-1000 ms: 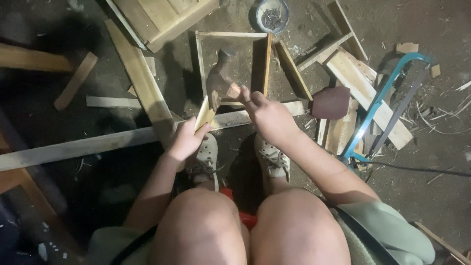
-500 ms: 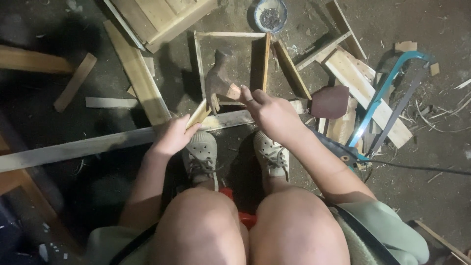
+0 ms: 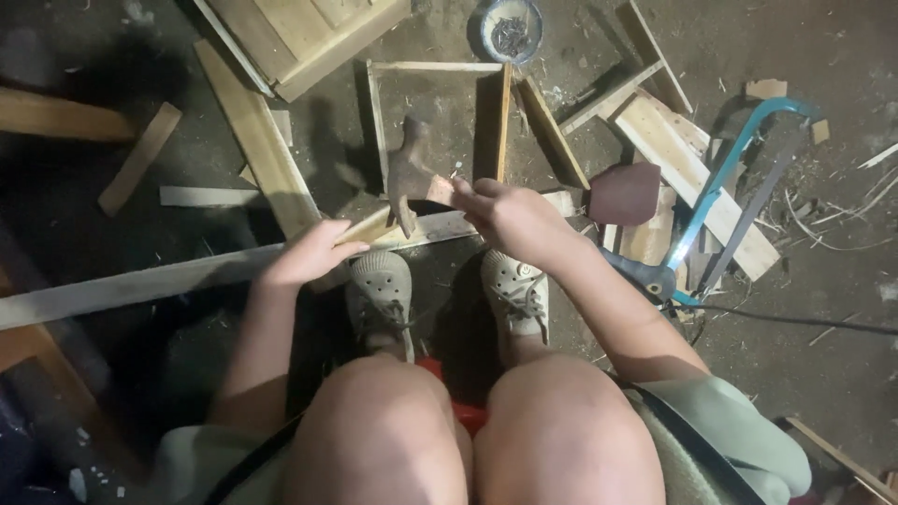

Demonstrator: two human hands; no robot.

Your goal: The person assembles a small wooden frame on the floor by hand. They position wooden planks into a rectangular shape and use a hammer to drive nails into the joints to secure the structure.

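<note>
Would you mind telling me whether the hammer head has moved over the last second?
Yes. The hammer in the right hand has swung down toward the long plank, beside the left hand.

Colours only: the hammer [image 3: 409,178] head is rusty brown, handle pale wood. The long slat [image 3: 187,276] is light tan, same as the square frame [image 3: 440,70] at 12 o'clock. My shoes [image 3: 382,299] are dusty beige with little holes. The saw [image 3: 720,187] at 3 o'clock has a bright turquoise frame and dark grip. The bowl [image 3: 510,28] is blue-rimmed with dark nails. The floor [image 3: 823,355] is grey-brown dirt. Dark maroon patch [image 3: 625,194] beside the saw.
</note>
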